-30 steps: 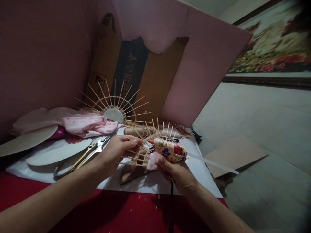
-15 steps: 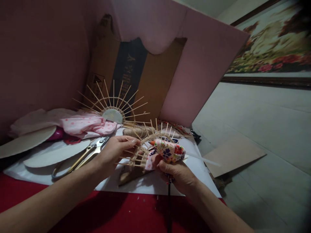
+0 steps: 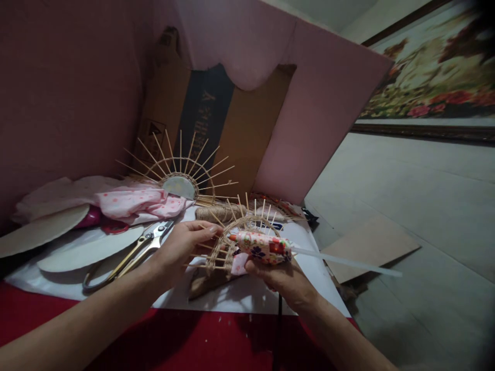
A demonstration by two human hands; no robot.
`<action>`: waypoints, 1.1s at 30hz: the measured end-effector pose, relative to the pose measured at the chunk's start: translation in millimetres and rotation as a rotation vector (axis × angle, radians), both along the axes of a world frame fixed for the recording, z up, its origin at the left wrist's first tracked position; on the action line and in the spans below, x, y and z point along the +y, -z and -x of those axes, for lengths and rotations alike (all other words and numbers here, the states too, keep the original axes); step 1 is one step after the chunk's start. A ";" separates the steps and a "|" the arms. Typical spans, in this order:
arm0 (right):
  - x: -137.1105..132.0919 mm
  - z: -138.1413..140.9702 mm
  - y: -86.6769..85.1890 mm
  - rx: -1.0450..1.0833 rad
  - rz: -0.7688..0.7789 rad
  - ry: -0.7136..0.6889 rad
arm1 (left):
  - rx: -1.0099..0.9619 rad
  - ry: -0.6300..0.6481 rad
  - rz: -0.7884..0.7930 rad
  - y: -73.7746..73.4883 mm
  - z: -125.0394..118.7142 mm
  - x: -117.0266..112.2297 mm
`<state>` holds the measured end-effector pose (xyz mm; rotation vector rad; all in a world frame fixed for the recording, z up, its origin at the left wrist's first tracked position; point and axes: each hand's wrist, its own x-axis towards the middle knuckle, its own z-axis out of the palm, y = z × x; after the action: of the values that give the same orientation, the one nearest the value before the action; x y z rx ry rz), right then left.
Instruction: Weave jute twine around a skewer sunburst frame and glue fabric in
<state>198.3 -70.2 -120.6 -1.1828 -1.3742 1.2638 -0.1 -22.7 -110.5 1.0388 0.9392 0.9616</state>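
Observation:
My left hand (image 3: 181, 248) grips the left edge of a half-round piece (image 3: 235, 234) made of thin wooden sticks and woven twine, held just above the white sheet. My right hand (image 3: 279, 278) is closed around a glue gun (image 3: 260, 246) wrapped in flowered cloth. Its orange tip points left and sits against the stick piece. A clear glue stick (image 3: 348, 260) juts out of the gun's back to the right, and a dark cord hangs below my right hand.
A second stick sunburst (image 3: 181, 175) stands behind, by pink dotted cloth (image 3: 135, 201). Gold scissors (image 3: 127, 255) lie left on the white sheet (image 3: 240, 293). A twine spool (image 3: 212, 212) and round card discs (image 3: 42, 229) are near. Pink boards (image 3: 320, 103) wall the back.
The glue gun has tilted flatter and its tip has shifted left along the stick piece. My left hand has stayed on the piece's edge.

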 end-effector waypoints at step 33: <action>40.3 2.2 -36.7 0.681 0.291 -0.235 | -0.082 -0.014 0.219 -0.8 3.0 12.1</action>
<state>196.2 -29.9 -83.9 -0.6677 -0.8496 1.8633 -3.0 -10.6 -109.7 0.8034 0.9612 0.8850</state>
